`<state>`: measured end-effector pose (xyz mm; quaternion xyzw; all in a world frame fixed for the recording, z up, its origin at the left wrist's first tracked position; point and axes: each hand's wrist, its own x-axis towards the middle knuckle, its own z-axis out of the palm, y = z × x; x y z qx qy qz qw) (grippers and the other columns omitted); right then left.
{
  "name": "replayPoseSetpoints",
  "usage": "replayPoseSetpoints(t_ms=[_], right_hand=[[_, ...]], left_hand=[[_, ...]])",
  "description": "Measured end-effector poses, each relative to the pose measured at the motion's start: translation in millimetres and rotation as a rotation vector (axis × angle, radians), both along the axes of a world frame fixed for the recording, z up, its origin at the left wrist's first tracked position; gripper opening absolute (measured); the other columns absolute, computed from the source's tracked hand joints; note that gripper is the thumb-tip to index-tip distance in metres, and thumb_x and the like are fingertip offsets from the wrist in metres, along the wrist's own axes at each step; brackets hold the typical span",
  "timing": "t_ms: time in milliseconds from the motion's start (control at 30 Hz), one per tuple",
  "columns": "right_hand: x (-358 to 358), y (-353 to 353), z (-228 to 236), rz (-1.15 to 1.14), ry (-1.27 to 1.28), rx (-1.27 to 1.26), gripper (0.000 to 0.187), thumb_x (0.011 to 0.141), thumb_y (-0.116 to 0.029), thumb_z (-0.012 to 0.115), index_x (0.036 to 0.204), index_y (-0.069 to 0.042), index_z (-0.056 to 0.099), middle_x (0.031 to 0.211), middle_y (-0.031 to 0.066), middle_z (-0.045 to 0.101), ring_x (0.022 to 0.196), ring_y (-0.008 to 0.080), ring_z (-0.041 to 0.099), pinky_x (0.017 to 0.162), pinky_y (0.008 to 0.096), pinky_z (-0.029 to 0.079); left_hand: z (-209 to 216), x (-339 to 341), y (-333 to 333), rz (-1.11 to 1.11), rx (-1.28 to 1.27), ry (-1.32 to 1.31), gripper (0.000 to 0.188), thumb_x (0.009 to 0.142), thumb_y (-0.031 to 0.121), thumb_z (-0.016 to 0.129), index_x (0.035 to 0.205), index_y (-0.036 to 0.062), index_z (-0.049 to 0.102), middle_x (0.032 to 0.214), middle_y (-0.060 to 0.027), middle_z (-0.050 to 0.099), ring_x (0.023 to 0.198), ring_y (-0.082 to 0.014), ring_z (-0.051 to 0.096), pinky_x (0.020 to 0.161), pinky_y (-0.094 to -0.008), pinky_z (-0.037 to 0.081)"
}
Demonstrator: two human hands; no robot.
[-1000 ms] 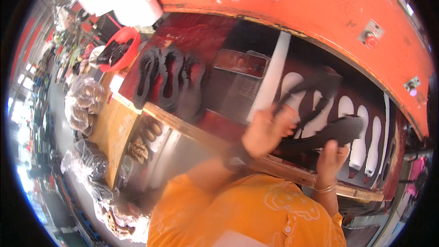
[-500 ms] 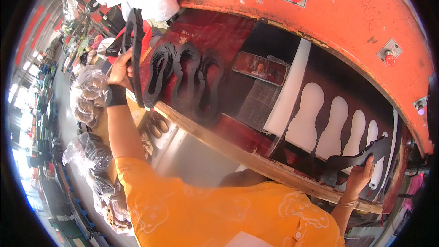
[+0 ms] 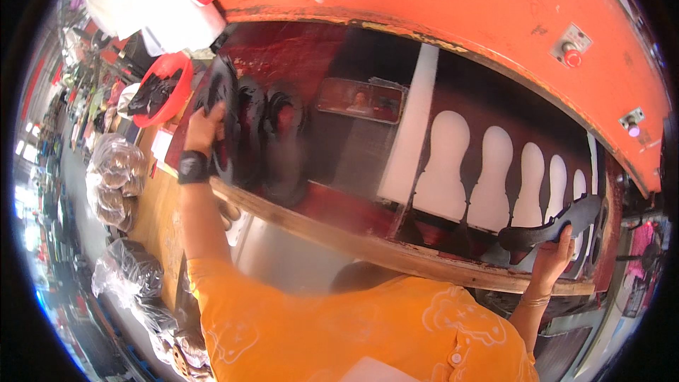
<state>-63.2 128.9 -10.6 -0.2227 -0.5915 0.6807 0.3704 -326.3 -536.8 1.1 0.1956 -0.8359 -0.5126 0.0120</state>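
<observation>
While the dark piece is finger-clamped in the right hand, the black cutout finger-clamped in the left hand should be kept unbent

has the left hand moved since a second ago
Yes: the bare left hand moved left, from beside the long, flat white strip to the black, sole-shaped stacks.

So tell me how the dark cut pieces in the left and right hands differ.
The left cut piece, in the left hand, stretches up the picture; the right cut piece, in the right hand, slants across it. The left cut piece is by the dark sole-shaped outlines; the right cut piece partly covers white sole shapes. Both are dark.
</observation>
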Motion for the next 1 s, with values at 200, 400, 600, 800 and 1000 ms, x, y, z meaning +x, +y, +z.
replayPoseSetpoints(t_ms=[200, 400, 600, 800, 1000], right_hand=[[19.5, 24.8, 5.6, 0.098, 0.116, -0.249, 0.03, 0.095, -0.031, 0.053, 0.11, -0.005, 0.058, 0.101, 0.005, 0.063, 0.094, 0.0148, 0.059, 0.089, 0.0358, 0.044], [89.2, 114.2, 34.1, 0.111, 0.31, -0.373, 0.029, 0.097, -0.033, 0.049, 0.105, -0.006, 0.058, 0.086, 0.004, 0.06, 0.074, 0.0141, 0.054, 0.067, 0.0278, 0.045], [268.7, 188.6, -30.9, -0.65, 0.058, -0.182, 0.016, 0.083, -0.022, 0.056, 0.089, -0.007, 0.061, 0.089, 0.0073, 0.063, 0.08, 0.0205, 0.06, 0.073, 0.0353, 0.05], [395.2, 128.8, -222.9, -0.863, -0.374, -0.889, 0.017, 0.081, -0.026, 0.064, 0.073, -0.011, 0.059, 0.053, 0.0037, 0.044, 0.039, 0.0192, 0.04, 0.033, 0.0353, 0.03], [346.3, 120.8, -278.4, -0.397, -0.716, -0.883, 0.014, 0.081, -0.02, 0.069, 0.086, -0.008, 0.062, 0.074, 0.0028, 0.056, 0.063, 0.0179, 0.053, 0.057, 0.0313, 0.047]], left_hand=[[-77.2, 7.1, 29.4, 0.101, -0.787, 0.308, 0.061, 0.086, 0.035, 0.061, 0.129, -0.0048, 0.046, 0.118, -0.0316, 0.055, 0.11, -0.0438, 0.054, 0.094, -0.0455, 0.043], [-42.5, 9.5, 33.3, 0.04, -1.113, 0.234, 0.057, 0.077, 0.021, 0.07, 0.125, -0.0029, 0.051, 0.121, -0.025, 0.056, 0.113, -0.0393, 0.052, 0.098, -0.0459, 0.04], [-14.0, 41.5, 115.6, -0.144, -0.419, 0.685, 0.039, 0.094, 0.015, 0.056, 0.126, -0.0049, 0.051, 0.127, -0.0199, 0.055, 0.114, -0.0262, 0.055, 0.1, -0.0357, 0.041], [-51.4, 106.1, 224.5, -0.357, -0.237, 0.516, 0.037, 0.095, 0.014, 0.054, 0.129, -0.0008, 0.051, 0.118, -0.0124, 0.059, 0.102, -0.0197, 0.056, 0.087, -0.0305, 0.046], [-54.0, 140.8, 271.5, -0.334, -0.276, 0.263, 0.047, 0.093, 0.025, 0.058, 0.135, 0.0089, 0.047, 0.122, -0.0129, 0.053, 0.096, -0.0207, 0.056, 0.074, -0.031, 0.048]])
